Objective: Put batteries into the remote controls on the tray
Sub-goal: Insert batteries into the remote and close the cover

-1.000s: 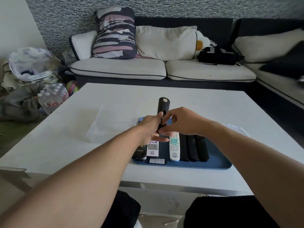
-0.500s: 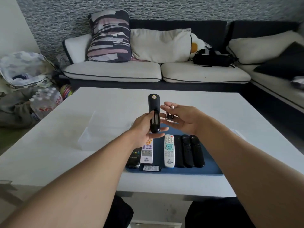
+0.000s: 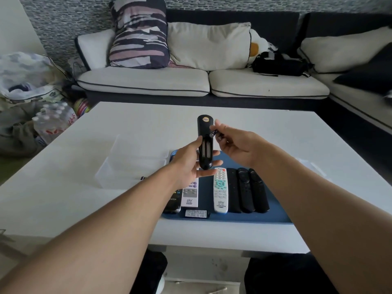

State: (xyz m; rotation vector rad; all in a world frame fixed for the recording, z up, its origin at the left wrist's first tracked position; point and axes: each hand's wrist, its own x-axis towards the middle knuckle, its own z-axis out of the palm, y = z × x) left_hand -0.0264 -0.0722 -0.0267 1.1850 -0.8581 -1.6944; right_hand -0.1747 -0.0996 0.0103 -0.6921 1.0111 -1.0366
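Left hand (image 3: 187, 164) grips a black remote (image 3: 205, 141) upright above the far end of the tray, thumb on its left edge, fingers wrapped behind and showing at the right. The remote's back faces the camera; the battery bay is uncovered, two slots visible, a round sticker near its top end.

Right hand (image 3: 234, 145) just to the right of it, fingers curled, pinching one battery (image 3: 213, 133) whose tip touches or nearly touches the remote's right edge above the bay. A second battery (image 3: 220, 138) sits lower in the same hand, metal end toward the camera.

Below the hands: blue tray (image 3: 275, 217) on the white worktop (image 3: 275, 145). On it, left to right: a dark remote (image 3: 172, 205) partly hidden by the left forearm, a white remote with grey keys (image 3: 191, 195), a white remote with green keys (image 3: 220, 190), then three black remotes (image 3: 246, 190) side by side. A small black battery cover (image 3: 196, 213) lies crosswise at the near edge, label up.

Left of the tray, a clear plastic box (image 3: 127, 164) on the worktop; a small dark object at its near right corner, too small to identify.

Beyond the worktop: a sofa (image 3: 144, 81) with white cushions, a striped pillow (image 3: 139, 32), a black bag (image 3: 277, 64). Pack of water bottles (image 3: 53, 122) on the floor at left.
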